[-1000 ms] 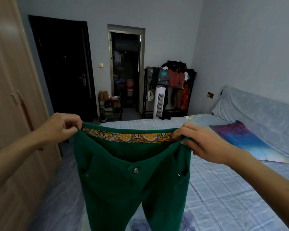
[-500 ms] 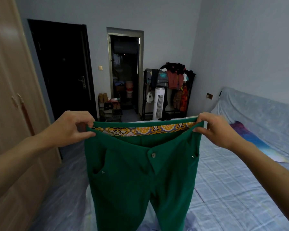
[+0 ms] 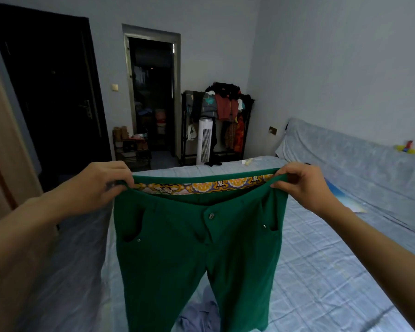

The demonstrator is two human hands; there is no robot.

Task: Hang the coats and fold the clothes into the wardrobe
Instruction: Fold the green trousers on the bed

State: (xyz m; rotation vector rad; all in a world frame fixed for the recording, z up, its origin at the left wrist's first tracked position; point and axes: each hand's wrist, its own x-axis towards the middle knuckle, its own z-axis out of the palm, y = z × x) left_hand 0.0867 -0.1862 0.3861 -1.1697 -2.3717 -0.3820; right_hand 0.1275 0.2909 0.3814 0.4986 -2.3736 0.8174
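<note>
A pair of green trousers (image 3: 197,255) with a yellow patterned waistband lining hangs in front of me above the bed, front side toward me, button at the middle. My left hand (image 3: 98,183) pinches the left end of the waistband. At the right end my right hand (image 3: 300,185) pinches the same band, and the waist is stretched flat between them. Both legs hang down out of view at the bottom. The wooden wardrobe (image 3: 0,144) stands at the far left, only its edge showing.
The bed (image 3: 321,271) with a pale blue checked sheet fills the right and lower view. A bluish garment (image 3: 199,317) lies on it behind the trouser legs. A loaded clothes rack (image 3: 221,111) and white tower fan (image 3: 205,140) stand beyond the bed, next to an open doorway (image 3: 153,97).
My hands have moved apart, pulling the waistband from slack to taut. The trousers have risen slightly, and my view has shifted to the right.
</note>
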